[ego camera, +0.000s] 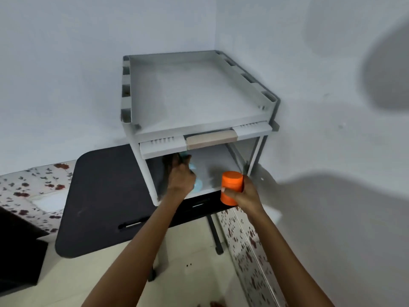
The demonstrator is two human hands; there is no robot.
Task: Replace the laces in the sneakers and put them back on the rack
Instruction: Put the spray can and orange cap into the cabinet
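Two bare forearms enter from the near edge over a cream tiled floor (188, 282). Flower-patterned cloth lies at near right (250, 247) and at far left (33, 185).

Right hand (249, 193): fingers and thumb wrapped around an upright orange cylindrical container (231, 187), held in the air just in front of the rack's right front corner.

Left hand (180, 177): back of the hand toward the camera, reaching into the left part of the lower shelf (219, 165). The fingers are blurred but look curled onto a light-blue item (195, 186) that sits on that shelf. Blur prevents telling whether it is a sneaker, and no laces can be made out.

Dark table (106, 191): rounded corners and thin dark legs; it carries the rack on its far right end.

White rack (199, 94): two levels, pushed into the room corner. The raised-edge top shelf is bare; a beige handle (211, 138) sits at the middle of its front edge.

Pale walls (66, 63) meet behind the rack, with soft shadows on the right wall.
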